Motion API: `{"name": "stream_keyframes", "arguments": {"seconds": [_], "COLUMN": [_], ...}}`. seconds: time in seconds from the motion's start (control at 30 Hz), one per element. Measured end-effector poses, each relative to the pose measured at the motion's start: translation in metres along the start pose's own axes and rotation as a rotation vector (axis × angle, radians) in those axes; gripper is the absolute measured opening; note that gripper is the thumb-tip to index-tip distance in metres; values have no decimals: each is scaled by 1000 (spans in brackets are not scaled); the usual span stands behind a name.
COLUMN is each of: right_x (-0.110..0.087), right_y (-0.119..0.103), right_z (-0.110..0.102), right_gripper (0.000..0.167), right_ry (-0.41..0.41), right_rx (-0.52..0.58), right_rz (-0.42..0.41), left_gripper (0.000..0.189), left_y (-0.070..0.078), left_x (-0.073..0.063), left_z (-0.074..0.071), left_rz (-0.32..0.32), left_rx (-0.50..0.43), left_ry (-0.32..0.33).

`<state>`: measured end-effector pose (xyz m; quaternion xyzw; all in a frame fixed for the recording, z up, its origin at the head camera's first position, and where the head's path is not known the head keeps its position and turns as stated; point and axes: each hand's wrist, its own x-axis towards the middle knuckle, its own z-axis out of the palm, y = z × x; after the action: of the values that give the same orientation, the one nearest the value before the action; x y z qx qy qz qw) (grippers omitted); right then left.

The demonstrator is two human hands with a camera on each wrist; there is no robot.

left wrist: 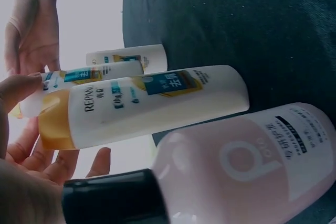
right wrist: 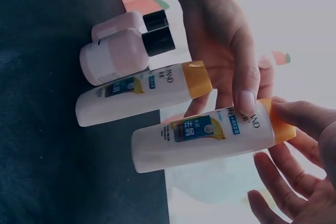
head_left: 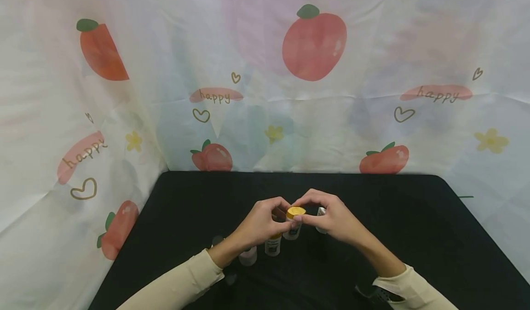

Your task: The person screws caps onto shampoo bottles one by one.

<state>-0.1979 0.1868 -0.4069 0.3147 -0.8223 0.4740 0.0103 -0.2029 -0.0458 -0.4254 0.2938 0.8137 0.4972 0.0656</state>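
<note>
A white shampoo bottle with a yellow cap (head_left: 296,211) stands upright between both hands. My left hand (head_left: 265,220) grips it near the neck, its thumb lying on the white body just below the cap in the right wrist view. My right hand (head_left: 333,215) pinches the yellow cap (right wrist: 282,124) between thumb and fingers. Beside it, a second white shampoo bottle (right wrist: 139,93) with the same yellow cap stands free, close to my left hand's fingers. Another white bottle (head_left: 321,220) is partly hidden behind my right hand.
Left of the shampoo bottles stand pink bottles with black caps, one pink bottle (left wrist: 247,161) close to my left wrist. Another pink bottle (right wrist: 118,23) is beside it. They are on a black table (head_left: 198,199), with a printed curtain (head_left: 256,48) behind and at the sides.
</note>
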Motion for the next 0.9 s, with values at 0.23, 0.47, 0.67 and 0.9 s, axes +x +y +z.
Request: {"name": "stream_keyframes", "arguments": {"seconds": [0.23,0.47,0.67,0.9], "right_x": [-3,-7,-9,-11], "right_y": [6,10,13,12], "right_z": [4,8,11,15], "right_gripper": [21,21,21,21], "right_ry": [-7,-24,-31,-38], "right_rx": [14,31,33,24], "right_rz": [4,17,6,4], "left_gripper": [22,20,20,19], "left_y": [-4,-3,-7,-10], "left_x": [-1,-2,-2,-2], "left_z": [2,4,6,8], "left_rz": [7,-3,-34,-55], "left_rx": [47,95,112,129], "left_ry": [-39,-49,-45,-59]}}
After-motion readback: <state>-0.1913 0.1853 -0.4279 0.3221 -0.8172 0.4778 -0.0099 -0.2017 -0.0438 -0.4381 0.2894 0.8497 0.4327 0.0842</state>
